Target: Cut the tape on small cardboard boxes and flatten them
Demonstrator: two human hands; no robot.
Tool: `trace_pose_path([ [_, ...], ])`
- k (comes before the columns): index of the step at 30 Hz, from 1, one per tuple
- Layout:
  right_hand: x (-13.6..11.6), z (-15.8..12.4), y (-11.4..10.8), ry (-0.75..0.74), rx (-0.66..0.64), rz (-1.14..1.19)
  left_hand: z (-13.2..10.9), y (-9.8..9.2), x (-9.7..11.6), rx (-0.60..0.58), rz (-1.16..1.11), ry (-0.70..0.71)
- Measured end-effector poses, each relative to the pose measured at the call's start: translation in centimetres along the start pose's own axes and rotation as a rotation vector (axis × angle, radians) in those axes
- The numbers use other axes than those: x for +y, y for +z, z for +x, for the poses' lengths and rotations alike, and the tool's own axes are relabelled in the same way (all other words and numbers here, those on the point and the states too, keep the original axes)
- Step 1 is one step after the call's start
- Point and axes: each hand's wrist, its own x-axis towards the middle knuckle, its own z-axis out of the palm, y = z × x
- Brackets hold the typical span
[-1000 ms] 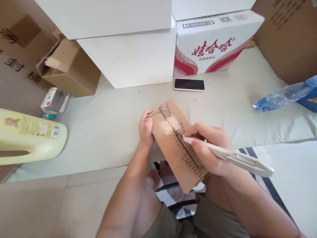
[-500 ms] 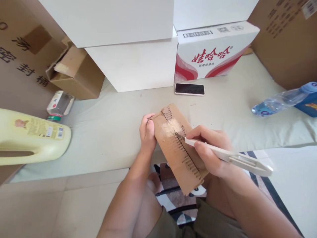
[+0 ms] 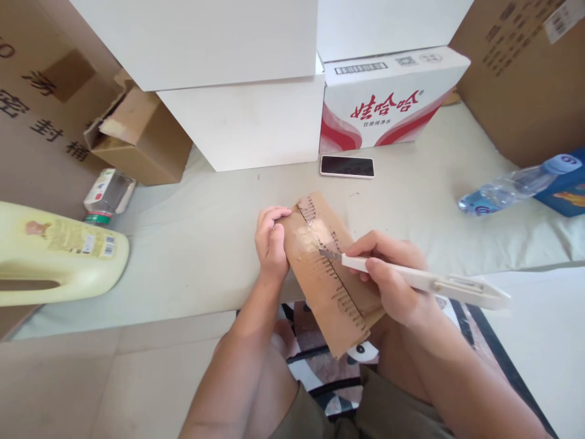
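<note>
A brown cardboard box point(image 3: 315, 286) is tilted over my lap, with a dark seam down its face and rows of short dark marks along it. Near its far end is a pale, torn-looking patch. My left hand point(image 3: 273, 244) grips the box's left edge, thumb on top and fingers at the far corner. In my right hand point(image 3: 395, 271) is a white utility knife point(image 3: 411, 277), its blade out. The blade tip lies at the seam, just below the pale patch. The underside of the box is hidden.
A phone point(image 3: 347, 166) lies on the cloth-covered surface, before a white-and-red carton point(image 3: 388, 110). At right is a plastic water bottle point(image 3: 512, 186). To the left are a yellow jug point(image 3: 64, 256), a small bottle point(image 3: 108, 195) and an open brown box point(image 3: 146, 137).
My right hand has tipped the knife flatter, its rear end rising, and the blade points more to the left. My left hand keeps its hold on the box.
</note>
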Motion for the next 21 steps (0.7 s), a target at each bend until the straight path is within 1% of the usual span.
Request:
trace_pose_path([
  [3, 0.0, -0.1, 0.1, 0.027, 0.065, 0.004, 0.1, 0.0, 0.1, -0.013, 0.014, 0.002],
  [5, -0.4, -0.1, 0.2, 0.03, 0.085, -0.039, 0.1, 0.0, 0.1, -0.015, 0.026, 0.0],
  [9, -1.9, 0.1, 0.3, -0.031, 0.041, -0.194, 0.0, -0.1, 0.1, -0.018, 0.047, -0.012],
  [12, -2.4, 0.3, 0.4, -0.07, 0.031, -0.244, -0.1, -0.1, 0.0, -0.019, 0.044, -0.008],
  [14, -2.2, 0.4, 0.4, -0.06, 0.013, -0.212, -0.1, -0.1, 0.0, -0.02, 0.039, -0.001],
  [17, -1.6, 0.3, 0.3, 0.008, -0.013, -0.133, 0.0, -0.2, 0.0, -0.02, 0.032, 0.004],
  [21, -0.7, 0.1, 0.1, 0.054, -0.012, -0.048, 0.1, -0.3, 0.0, -0.015, 0.032, -0.003],
])
